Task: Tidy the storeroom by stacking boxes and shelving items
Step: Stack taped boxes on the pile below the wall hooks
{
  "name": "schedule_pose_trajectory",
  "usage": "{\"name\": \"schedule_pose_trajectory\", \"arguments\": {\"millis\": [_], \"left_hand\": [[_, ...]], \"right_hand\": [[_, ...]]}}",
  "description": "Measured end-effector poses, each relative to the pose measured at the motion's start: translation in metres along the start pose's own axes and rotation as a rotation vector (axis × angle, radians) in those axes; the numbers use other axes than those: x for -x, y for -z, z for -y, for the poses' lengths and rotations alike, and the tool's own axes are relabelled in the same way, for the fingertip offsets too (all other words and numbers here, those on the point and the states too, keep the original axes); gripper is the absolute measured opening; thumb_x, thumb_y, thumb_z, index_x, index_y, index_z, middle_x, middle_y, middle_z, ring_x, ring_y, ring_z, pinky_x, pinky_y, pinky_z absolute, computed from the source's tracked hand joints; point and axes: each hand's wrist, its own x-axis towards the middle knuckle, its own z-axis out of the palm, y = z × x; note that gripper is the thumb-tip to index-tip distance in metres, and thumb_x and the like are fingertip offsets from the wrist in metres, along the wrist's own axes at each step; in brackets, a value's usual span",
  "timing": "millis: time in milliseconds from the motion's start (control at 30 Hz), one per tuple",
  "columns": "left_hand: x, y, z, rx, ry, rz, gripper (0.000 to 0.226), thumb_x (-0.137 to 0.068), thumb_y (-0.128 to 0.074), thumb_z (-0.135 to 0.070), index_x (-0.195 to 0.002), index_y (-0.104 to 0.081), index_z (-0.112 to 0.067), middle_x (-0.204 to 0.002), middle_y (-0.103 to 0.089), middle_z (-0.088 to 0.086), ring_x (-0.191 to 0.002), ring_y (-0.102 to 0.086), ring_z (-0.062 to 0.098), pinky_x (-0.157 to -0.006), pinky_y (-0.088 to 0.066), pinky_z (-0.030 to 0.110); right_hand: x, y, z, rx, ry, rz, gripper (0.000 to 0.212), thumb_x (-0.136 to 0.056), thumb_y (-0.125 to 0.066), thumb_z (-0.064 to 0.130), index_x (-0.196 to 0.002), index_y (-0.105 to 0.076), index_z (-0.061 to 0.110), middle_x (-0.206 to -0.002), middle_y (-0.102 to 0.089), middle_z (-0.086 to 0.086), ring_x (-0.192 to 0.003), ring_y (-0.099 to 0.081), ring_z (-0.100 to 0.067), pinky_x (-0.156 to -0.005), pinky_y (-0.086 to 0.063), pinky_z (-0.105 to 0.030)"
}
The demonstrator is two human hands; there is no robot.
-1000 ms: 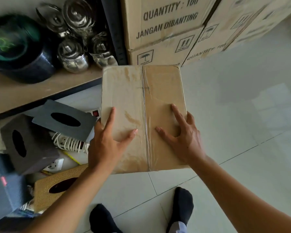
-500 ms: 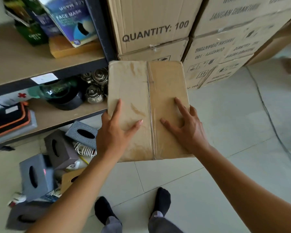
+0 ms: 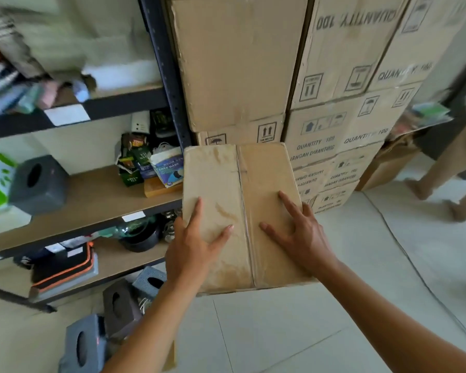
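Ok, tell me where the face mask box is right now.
In the head view, the face mask box stands on the middle shelf left of centre, just left of the cardboard box held in both hands, beside green packets.

light: soft daylight, even | blur: upper-left shelf [image 3: 73, 114] smeared | edges: wide-angle bowing

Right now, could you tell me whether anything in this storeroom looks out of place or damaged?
Yes. Several grey tissue boxes lie tumbled on the floor beside the shelf, not shelved. The box under the left hand and right hand is creased and stained. In the stack, some cartons sit upside down, print inverted.
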Motion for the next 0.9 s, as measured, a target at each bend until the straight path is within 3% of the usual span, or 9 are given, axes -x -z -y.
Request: {"name": "schedule_pose_trajectory", "arguments": {"millis": [233,367,533,733,900], "left_hand": [[0.052,0.081,-0.026,0.0,-0.106,-0.093,0.092,-0.077,-0.047,-0.077,-0.153,-0.013,-0.039,-0.144,-0.034,0.011,-0.117,-0.052,0.033,-0.077,-0.048,0.034],[0.08,0.123,-0.044,-0.023,-0.175,-0.157,0.092,-0.077,-0.047,-0.079,-0.152,-0.012,-0.039,-0.141,-0.039,0.013,-0.117,-0.052,0.035,-0.081,-0.048,0.037],[0.111,0.163,-0.078,-0.03,-0.247,-0.217,0.093,-0.077,-0.047,-0.079,-0.153,-0.011,-0.038,-0.143,-0.039,0.012,-0.121,-0.049,0.035,-0.08,-0.043,0.035],[0.139,0.192,-0.132,-0.02,-0.312,-0.313,0.093,-0.078,-0.044,-0.08,-0.153,-0.01,-0.038,-0.144,-0.038,0.013,-0.122,-0.049,0.036,-0.073,-0.034,0.031],[0.152,0.2,-0.188,-0.003,-0.357,-0.368,0.094,-0.078,-0.045,-0.079,-0.153,-0.009,-0.037,-0.143,-0.036,0.013,-0.123,-0.048,0.037,-0.077,-0.042,0.034]], "right_hand": [[0.054,0.055,0.057,-0.061,0.077,-0.096,0.089,-0.071,-0.05,0.078,-0.148,-0.019,0.046,-0.135,-0.038,-0.007,-0.113,-0.053,-0.028,-0.097,-0.048,-0.05],[0.085,0.086,0.085,-0.072,0.115,-0.189,0.084,-0.076,-0.057,0.07,-0.148,-0.023,0.042,-0.131,-0.042,-0.007,-0.115,-0.049,-0.026,-0.099,-0.043,-0.042],[0.118,0.136,0.109,-0.087,0.157,-0.262,0.083,-0.079,-0.059,0.066,-0.149,-0.023,0.041,-0.134,-0.041,-0.009,-0.12,-0.047,-0.028,-0.1,-0.042,-0.043],[0.134,0.202,0.119,-0.092,0.235,-0.335,0.084,-0.077,-0.058,0.069,-0.148,-0.022,0.043,-0.137,-0.04,-0.009,-0.115,-0.051,-0.028,-0.096,-0.048,-0.045],[0.131,0.257,0.107,-0.106,0.296,-0.385,0.085,-0.078,-0.06,0.065,-0.149,-0.021,0.04,-0.134,-0.04,-0.008,-0.112,-0.05,-0.026,-0.094,-0.048,-0.043]]}}
